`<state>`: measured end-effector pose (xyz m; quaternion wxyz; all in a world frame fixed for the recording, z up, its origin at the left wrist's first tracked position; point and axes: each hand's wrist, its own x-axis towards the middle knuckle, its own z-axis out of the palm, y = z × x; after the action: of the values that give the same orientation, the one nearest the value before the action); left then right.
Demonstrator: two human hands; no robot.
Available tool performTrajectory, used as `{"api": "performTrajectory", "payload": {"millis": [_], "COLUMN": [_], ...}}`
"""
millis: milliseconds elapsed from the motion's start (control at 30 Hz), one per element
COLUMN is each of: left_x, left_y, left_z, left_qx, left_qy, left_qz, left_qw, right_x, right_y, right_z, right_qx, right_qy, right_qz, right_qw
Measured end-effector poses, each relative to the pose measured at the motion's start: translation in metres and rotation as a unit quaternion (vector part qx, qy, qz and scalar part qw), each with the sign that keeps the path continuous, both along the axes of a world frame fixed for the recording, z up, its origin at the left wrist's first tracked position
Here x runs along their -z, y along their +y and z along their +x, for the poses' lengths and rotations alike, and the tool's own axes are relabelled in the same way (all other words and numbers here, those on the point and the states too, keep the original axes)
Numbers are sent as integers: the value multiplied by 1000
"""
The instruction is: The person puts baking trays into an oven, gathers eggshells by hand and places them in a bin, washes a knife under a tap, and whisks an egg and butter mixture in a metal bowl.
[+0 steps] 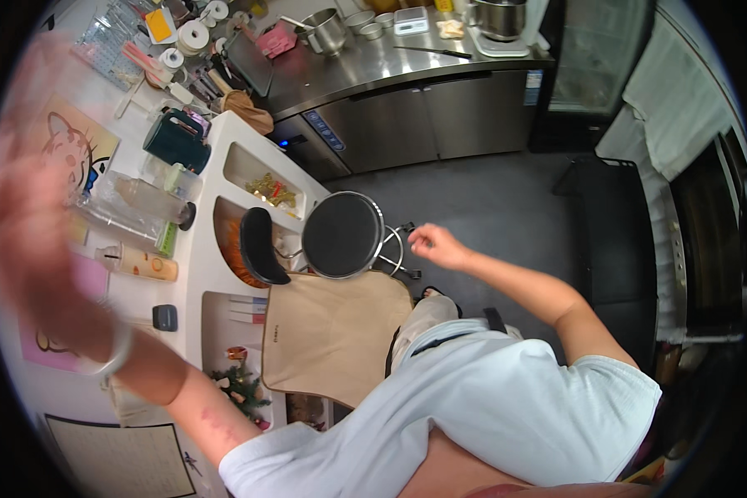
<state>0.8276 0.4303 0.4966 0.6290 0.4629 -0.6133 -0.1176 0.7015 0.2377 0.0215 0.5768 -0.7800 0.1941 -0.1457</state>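
Note:
My left hand (29, 224) is raised close to the camera at the left edge, in front of the wall side of the white counter. Motion smears its fingers, so whether it holds anything cannot be made out. A pale bangle circles that wrist. Over the grey floor, right of a round black stool (343, 234), hangs my right hand (440, 246). Its fingers are loosely bent and a little apart, with nothing visible in them. A beige apron (336, 332) covers my front. Near my left arm stand a drink cup with an orange pattern (141, 262) and a dark green jug (177, 139).
A steel worktop (373, 70) across the back carries a metal pitcher (324, 33), a scale (411, 21), a knife (432, 51) and a stand mixer (500, 25). White shelving (212, 195) lines the left. At right are a black bench (614, 241) and an oven (714, 241).

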Motion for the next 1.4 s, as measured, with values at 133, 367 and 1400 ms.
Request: {"api": "performTrajectory", "payload": {"millis": [133,367,1400], "left_x": [91,160,565], "left_y": [-82,-138,-593], "left_z": [111,220,720], "left_qx": [-81,-167,-494], "left_qy": [72,113,-175], "left_qz": [251,347,463], "left_qw": [962,916,715], "right_x": [-51,-10,100], "right_y": [-71,-245,-870], "right_z": [87,269,364], "right_qx": [-26,-11,337], "right_qy": [-20,-2,346], "right_qz": [-63,-197,-398], "right_qw": [997,980,780]}}
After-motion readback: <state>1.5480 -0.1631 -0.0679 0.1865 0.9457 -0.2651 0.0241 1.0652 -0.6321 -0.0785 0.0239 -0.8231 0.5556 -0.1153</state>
